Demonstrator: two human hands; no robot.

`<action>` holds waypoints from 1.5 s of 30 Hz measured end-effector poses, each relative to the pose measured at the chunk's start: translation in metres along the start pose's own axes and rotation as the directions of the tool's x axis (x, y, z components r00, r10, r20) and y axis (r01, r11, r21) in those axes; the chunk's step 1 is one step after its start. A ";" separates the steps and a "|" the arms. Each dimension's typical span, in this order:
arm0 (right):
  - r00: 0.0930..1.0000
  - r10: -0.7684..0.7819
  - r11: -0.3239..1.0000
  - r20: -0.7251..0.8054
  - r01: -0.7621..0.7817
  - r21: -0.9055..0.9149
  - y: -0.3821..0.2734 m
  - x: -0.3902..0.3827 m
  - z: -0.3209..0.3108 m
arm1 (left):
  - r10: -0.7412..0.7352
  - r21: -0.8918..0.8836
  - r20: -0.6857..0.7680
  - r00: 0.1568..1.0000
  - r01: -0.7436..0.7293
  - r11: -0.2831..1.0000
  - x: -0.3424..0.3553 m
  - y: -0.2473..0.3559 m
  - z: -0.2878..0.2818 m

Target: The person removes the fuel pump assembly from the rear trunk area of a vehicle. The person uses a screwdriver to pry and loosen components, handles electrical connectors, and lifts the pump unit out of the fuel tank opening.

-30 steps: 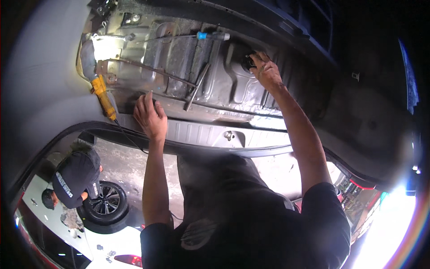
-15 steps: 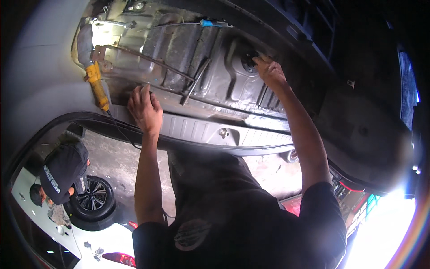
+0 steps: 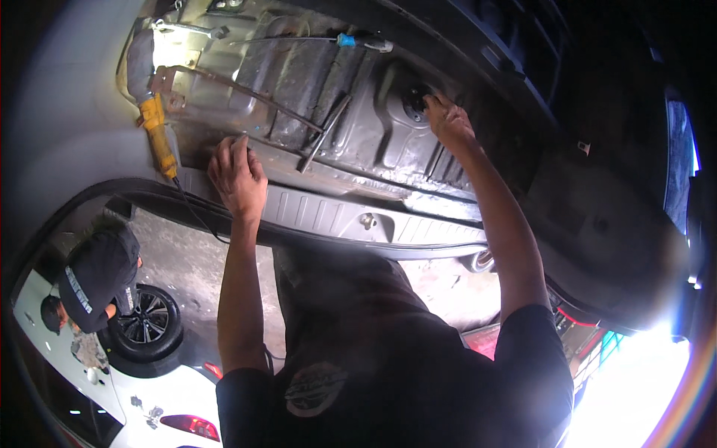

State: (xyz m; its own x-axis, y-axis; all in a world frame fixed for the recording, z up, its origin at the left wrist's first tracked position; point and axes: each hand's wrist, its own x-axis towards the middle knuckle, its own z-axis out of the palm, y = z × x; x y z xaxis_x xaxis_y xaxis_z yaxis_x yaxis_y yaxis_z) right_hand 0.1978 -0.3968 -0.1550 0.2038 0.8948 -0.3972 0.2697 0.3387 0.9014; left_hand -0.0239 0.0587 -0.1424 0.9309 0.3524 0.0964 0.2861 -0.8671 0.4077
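Observation:
My right hand point(image 3: 449, 122) reaches to a round black fitting point(image 3: 415, 103) set in a raised part of the bare metal car floor point(image 3: 385, 142). Its fingers are bent and pressed together at the fitting's right side; their tips are partly hidden. My left hand point(image 3: 237, 178) leans on the near edge of the metal floor, fingers lightly curved and a little apart, with no held object visible. Between the hands lie a long thin rusty bar point(image 3: 254, 95) with a bracket at its left end and a shorter metal rod point(image 3: 326, 134) touching it.
A lit yellow work lamp point(image 3: 157, 134) with a cable lies at the left. Farther back are a wrench point(image 3: 190, 30) and a blue-handled screwdriver point(image 3: 345, 40). A ribbed grey sill point(image 3: 321, 213) runs along the near side. Behind, a person point(image 3: 101, 272) bends beside a wheel point(image 3: 146, 325) and white car.
The whole view has shifted slightly. My right hand stays at the black fitting and my left hand at the floor's near edge; neither has taken hold of anything new.

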 end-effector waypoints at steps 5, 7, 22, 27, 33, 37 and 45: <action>0.897 0.281 0.547 0.343 -0.443 0.710 -0.008 0.010 -0.010 | -0.004 -0.001 -0.005 1.000 0.004 1.000 -0.001 -0.001 0.001; 0.857 0.265 0.464 0.442 -0.515 0.720 0.010 0.017 -0.021 | 0.000 -0.009 -0.014 1.000 0.000 1.000 0.000 -0.001 0.002; 0.769 0.116 0.137 0.629 -0.640 0.756 0.001 0.017 -0.008 | 0.030 -0.014 -0.029 0.999 -0.030 0.999 0.003 -0.001 0.001; 0.715 -0.008 0.150 0.699 -0.690 0.708 0.035 0.042 -0.020 | 0.009 0.020 -0.019 1.000 -0.008 1.000 -0.001 -0.002 0.002; 0.873 0.220 0.197 0.435 -0.476 0.857 0.029 0.016 -0.018 | 0.011 0.004 -0.022 1.000 -0.011 1.000 0.002 0.000 0.002; 0.913 0.123 0.657 0.388 -0.368 0.658 0.015 0.013 -0.018 | 0.034 -0.015 -0.039 0.999 -0.034 0.999 0.001 -0.001 0.002; 0.774 0.403 0.141 0.488 -0.580 0.802 0.035 0.030 -0.040 | 0.008 -0.006 0.002 1.000 -0.008 1.000 0.001 -0.004 0.000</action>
State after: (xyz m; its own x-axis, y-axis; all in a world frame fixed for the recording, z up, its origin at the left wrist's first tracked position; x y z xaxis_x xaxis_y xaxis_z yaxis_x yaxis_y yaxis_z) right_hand 0.1763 -0.3465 -0.1286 0.7260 0.6871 -0.0288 0.6751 -0.7043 0.2196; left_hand -0.0241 0.0624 -0.1443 0.9336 0.3448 0.0977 0.2774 -0.8678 0.4122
